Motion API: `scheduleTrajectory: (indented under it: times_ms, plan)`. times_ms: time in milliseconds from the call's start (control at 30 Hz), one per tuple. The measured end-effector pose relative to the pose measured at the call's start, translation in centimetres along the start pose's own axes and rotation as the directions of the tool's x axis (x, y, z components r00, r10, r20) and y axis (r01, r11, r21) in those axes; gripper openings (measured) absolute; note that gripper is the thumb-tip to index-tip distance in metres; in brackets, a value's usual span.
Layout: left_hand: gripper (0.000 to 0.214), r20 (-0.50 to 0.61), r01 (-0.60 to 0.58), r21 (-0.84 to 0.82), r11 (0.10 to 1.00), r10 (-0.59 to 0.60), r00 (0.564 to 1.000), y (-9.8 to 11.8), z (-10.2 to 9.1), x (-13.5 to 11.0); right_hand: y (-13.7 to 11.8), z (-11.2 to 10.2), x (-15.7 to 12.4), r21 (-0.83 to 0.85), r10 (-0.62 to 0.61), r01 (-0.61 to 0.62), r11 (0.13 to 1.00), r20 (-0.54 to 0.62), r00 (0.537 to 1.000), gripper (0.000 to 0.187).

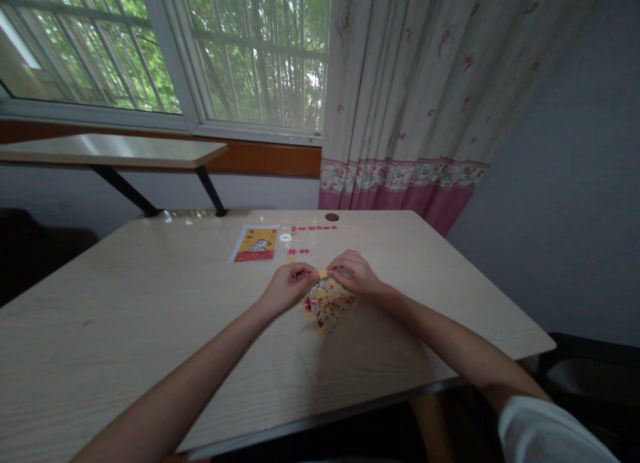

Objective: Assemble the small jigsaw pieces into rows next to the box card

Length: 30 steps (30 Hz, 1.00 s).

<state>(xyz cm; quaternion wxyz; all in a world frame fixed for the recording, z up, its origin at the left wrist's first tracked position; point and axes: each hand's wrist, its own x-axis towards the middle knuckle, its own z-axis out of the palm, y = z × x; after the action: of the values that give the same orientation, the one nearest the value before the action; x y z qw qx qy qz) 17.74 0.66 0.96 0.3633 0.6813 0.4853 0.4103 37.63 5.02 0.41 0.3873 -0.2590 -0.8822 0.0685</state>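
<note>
A small yellow jigsaw piece (323,273) is pinched between my left hand (293,284) and my right hand (354,272), each gripping one side with the fingertips. Whether it is one piece or two joined is too small to tell. Just below and beyond my fingers lies a loose pile of jigsaw pieces (327,306), mostly yellow and whitish with some dark red ones. Farther back, a row of red jigsaw pieces (315,228) stretches across the table. Nearer, a shorter red group (299,251) lies with some yellow bits by it.
A printed picture sheet (256,243) of a white animal on yellow and red lies left of the pieces. A round cable hole (332,217) sits near the back edge of the wooden table (165,329). A raised shelf (115,149) stands at the back left; a curtain (400,103) hangs behind.
</note>
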Motion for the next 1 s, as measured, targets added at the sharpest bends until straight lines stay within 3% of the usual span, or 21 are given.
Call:
scheduleTrajectory:
  times_ms: [100,200,333,700,900,1000]
  plan:
    - [0.029,0.002,-0.011,0.048,0.999,0.01,1.0,-0.5,-0.3,0.2,0.3,-0.2,0.1,0.019,0.092,-0.09,0.996,-0.144,0.985,0.017]
    - [0.028,0.005,-0.017,0.154,0.988,0.017,1.0,-1.0,-0.6,0.3,0.9,-0.6,0.2,0.04,0.224,-0.222,0.974,-0.316,0.922,0.017]
    - [0.028,0.009,-0.025,0.185,0.982,0.024,1.0,-1.4,-0.8,0.3,1.6,-0.8,0.3,0.075,0.284,-0.277,0.958,-0.395,0.874,0.014]
    - [0.025,0.022,-0.038,0.187,0.982,0.035,0.999,-2.7,-0.1,0.2,2.9,0.0,1.2,0.144,0.322,-0.292,0.946,-0.289,0.901,0.015]
    - [0.023,-0.012,-0.015,0.176,0.984,0.018,1.0,-2.7,0.1,0.3,6.4,2.7,5.3,0.12,0.496,-0.49,0.864,-0.024,0.868,0.019]
    - [0.023,-0.024,-0.005,0.171,0.985,0.009,1.0,-2.6,0.0,0.2,7.7,4.7,7.9,0.096,0.512,-0.509,0.855,-0.005,0.859,0.02]
